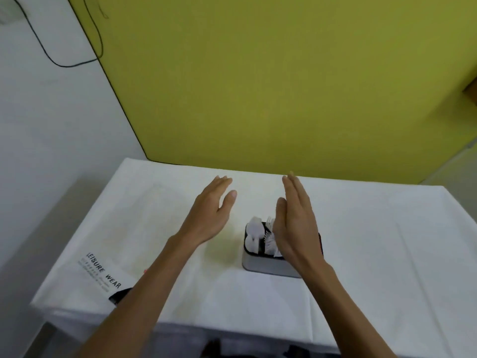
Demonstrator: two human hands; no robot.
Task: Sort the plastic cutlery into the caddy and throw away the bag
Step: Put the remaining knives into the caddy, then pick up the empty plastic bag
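A grey caddy point(268, 264) with a dark inside stands near the middle of the table. White plastic cutlery point(254, 235) stands in its compartments, spoons at the left and forks beside them. My right hand point(296, 220) is held flat and upright above the caddy, hiding its right part. My left hand point(211, 210) hovers open over the cloth to the left of the caddy, palm facing the other hand. Neither hand holds anything. A white bag point(103, 276) printed "LEISURE WEAR" lies flat at the table's front left, partly under my left forearm.
A white cloth covers the table point(374, 241). A yellow-green wall point(258, 86) rises right behind the far edge. At the left is a white wall with a hanging black cable point(46, 51). The floor drops away left of the table.
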